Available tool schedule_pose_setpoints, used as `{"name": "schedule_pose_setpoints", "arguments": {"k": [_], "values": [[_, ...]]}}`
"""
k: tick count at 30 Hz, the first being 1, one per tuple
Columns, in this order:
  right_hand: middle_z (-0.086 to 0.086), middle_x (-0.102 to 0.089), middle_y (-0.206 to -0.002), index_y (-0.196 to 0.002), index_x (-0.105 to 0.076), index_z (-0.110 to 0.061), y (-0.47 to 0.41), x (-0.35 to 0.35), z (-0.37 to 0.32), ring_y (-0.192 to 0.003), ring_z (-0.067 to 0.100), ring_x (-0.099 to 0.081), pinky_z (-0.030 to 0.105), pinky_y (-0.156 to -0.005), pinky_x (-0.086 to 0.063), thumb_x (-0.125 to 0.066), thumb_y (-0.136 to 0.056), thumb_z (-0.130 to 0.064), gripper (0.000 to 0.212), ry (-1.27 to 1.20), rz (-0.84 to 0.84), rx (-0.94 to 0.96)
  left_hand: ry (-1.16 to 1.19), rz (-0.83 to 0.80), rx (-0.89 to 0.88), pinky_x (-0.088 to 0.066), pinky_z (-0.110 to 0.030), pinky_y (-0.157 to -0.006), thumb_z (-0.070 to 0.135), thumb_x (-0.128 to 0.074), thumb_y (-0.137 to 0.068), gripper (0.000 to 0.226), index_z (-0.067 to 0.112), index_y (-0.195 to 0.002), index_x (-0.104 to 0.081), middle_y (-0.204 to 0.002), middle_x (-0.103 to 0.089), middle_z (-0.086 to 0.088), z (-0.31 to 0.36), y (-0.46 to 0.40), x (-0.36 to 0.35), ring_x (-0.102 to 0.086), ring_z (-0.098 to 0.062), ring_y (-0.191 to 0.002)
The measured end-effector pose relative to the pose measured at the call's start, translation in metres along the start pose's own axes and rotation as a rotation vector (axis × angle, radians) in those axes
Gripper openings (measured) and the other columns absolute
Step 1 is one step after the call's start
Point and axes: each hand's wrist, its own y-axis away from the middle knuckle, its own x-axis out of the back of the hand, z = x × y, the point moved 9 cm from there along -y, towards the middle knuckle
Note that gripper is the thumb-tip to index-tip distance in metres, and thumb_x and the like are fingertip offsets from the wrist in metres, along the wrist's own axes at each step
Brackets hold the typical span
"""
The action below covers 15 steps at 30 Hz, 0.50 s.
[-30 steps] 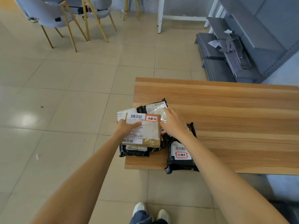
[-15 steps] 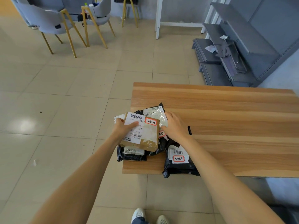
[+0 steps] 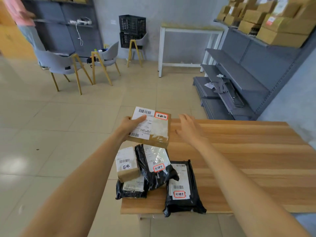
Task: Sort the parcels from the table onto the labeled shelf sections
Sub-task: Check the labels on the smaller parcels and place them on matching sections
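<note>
- The flat cardboard parcel with a white shipping label and a red-bordered sticker looks stiff and light enough for one hand; its taped face may be slick, so an edge grip with the thumb on top suits it
- It is lifted clear of the wooden table, above the table's left end
- The left hand clamps its left edge, thumb across the label
- The right hand hovers just beside its right edge, fingers spread, holding nothing
- Below lie a small cardboard box and three black poly mailers
- Grey shelves stand well apart, ahead right
</note>
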Motion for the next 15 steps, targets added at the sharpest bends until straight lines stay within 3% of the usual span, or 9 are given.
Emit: {"name": "schedule_pose_setpoints", "arguments": {"k": [5, 10, 15], "values": [[0.006, -0.041, -0.146, -0.144, -0.035, -0.010, -0.004, 0.036, -0.002, -0.134, 0.025, -0.036, 0.034, -0.106, -0.034, -0.061, -0.091, -0.021, 0.060, 0.032, 0.071, 0.023, -0.020, -0.028, -0.076, -0.052, -0.020, -0.043, 0.037, -0.068, -0.088, 0.031, 0.008, -0.096, -0.063, -0.077, -0.070, -0.004, 0.041, 0.010, -0.005, -0.065, -0.008, -0.046], [0.006, -0.038, -0.149, -0.148, -0.031, -0.011, -0.004, 0.057, 0.004, -0.137, 0.025, -0.035, 0.037, -0.107, -0.035, -0.057, -0.094, -0.022, 0.061, -0.009, 0.082, 0.000, -0.103, -0.032, -0.095, -0.055, -0.023, -0.049, 0.039, -0.071, -0.084, 0.037, 0.009, -0.104, -0.064, -0.083, -0.072, -0.005, 0.057, 0.012, -0.002, -0.068, -0.013, -0.058], [0.005, -0.042, -0.149, -0.147, -0.036, -0.013, -0.017, 0.069, 0.001, -0.136, 0.023, -0.040, 0.037, -0.106, -0.036, -0.053, -0.097, -0.032, 0.056, -0.416, -0.011, -0.047, -0.314, -0.086, -0.147, -0.054, -0.020, -0.047, 0.039, -0.072, -0.083, 0.038, 0.014, -0.110, -0.062, -0.088, -0.073, -0.004, 0.083, 0.016, -0.006, -0.069, -0.013, -0.063]]}}
